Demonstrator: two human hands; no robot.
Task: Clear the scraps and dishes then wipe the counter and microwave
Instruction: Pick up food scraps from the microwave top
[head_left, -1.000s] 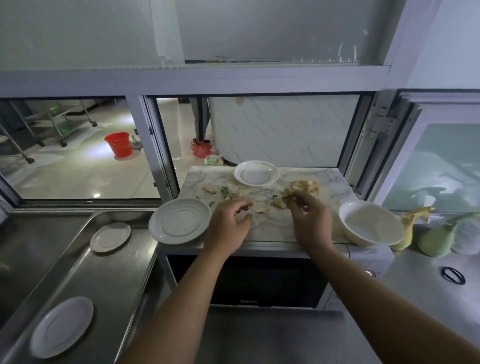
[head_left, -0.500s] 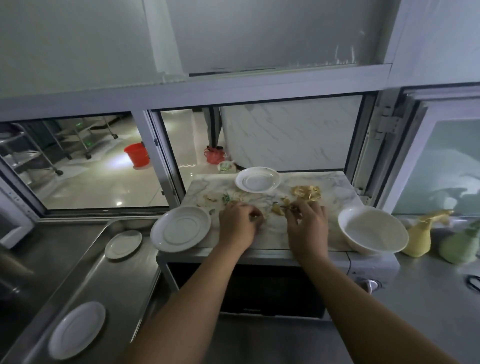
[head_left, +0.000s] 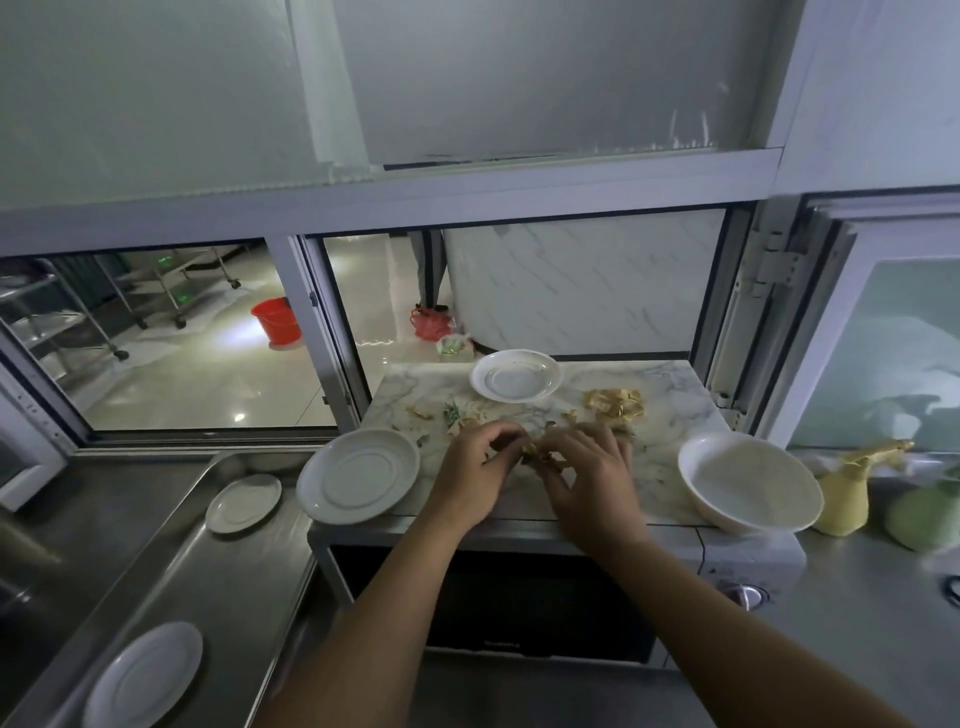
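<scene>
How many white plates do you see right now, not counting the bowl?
4. One plate at the marble slab's back, one overhanging its left edge, a small one and another on the steel tray. None seem hidden.

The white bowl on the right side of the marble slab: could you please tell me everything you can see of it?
The white bowl is round, deep and smooth, ceramic by its look. It stands upright at the front right corner of the marble slab on top of the microwave, its rim jutting past the slab's edge. Its inside looks empty, with perhaps a faint film. No hand touches it; the yellow spray bottle stands just to its right.
</scene>
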